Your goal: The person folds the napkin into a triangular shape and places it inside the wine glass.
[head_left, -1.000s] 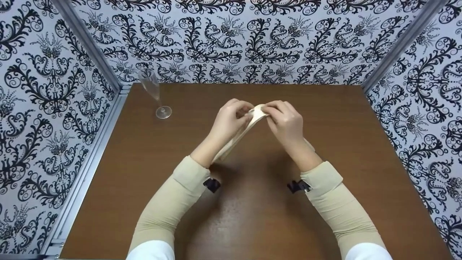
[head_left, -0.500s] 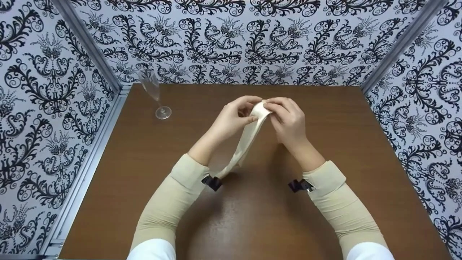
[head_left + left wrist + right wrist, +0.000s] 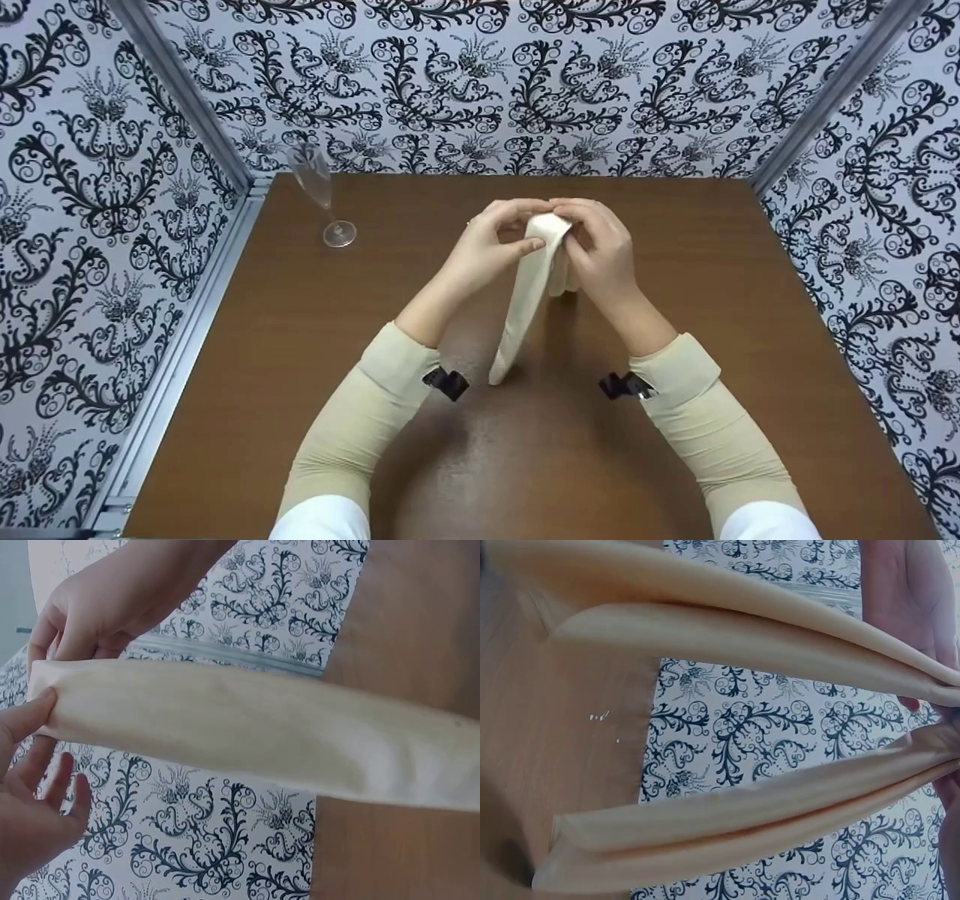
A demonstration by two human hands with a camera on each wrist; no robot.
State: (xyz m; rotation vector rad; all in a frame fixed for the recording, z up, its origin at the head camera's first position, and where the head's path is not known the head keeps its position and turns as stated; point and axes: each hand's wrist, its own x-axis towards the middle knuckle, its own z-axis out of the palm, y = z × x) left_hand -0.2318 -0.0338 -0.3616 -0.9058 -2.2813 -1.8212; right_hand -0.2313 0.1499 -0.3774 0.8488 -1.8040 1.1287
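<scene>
A cream folded cloth napkin (image 3: pixel 521 315) hangs from both hands above the brown table, bent over at the top. My left hand (image 3: pixel 484 247) pinches its upper fold from the left, the thumb lying on the near face. From the right, my right hand (image 3: pixel 606 247) grips the same fold, close beside the left fingertips. In the left wrist view, the napkin (image 3: pixel 225 727) stretches out as a long, fairly smooth strip. Two hanging halves of the napkin (image 3: pixel 742 641) show in the right wrist view, each with lengthwise folds. The right fingertips are partly hidden.
A clear champagne flute (image 3: pixel 319 184) stands at the table's far left corner. The wooden table (image 3: pixel 675 465) is bounded by patterned panels (image 3: pixel 480 97) at the back and sides, with metal rails (image 3: pixel 187 322) along the left edge.
Both hands have risen slightly and drawn together at the napkin's top. Its near end has swung right, away from the left forearm, and now hangs straighter; the far half shows between the hands.
</scene>
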